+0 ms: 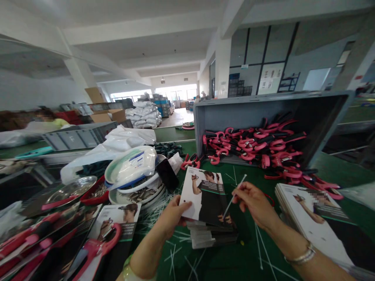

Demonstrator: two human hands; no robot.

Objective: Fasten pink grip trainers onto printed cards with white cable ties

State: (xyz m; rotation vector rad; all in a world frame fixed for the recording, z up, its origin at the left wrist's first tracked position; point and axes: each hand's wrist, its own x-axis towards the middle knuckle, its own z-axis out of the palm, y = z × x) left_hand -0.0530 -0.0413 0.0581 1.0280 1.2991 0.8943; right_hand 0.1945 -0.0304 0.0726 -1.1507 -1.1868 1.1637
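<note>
In the head view my left hand (173, 214) pinches the left edge of a printed card (191, 201), thumb on its face. The card lies tilted over a stack of cards (202, 238). My right hand (254, 201) holds a thin white tie (235, 195) between thumb and fingers, its lower end over the card's lower right part. Another stack of printed cards (319, 230) lies to the right of my right hand. Loose white ties (172, 257) are scattered on the green table around the middle stack.
A tipped grey crate (202, 117) spills pink-and-black tools (249, 144) at the back. Left are bowls (117, 171) of metal parts, a black phone (167, 175) and pink tools on cards (99, 246). A person (51, 119) is at the far left, behind another grey crate (79, 136).
</note>
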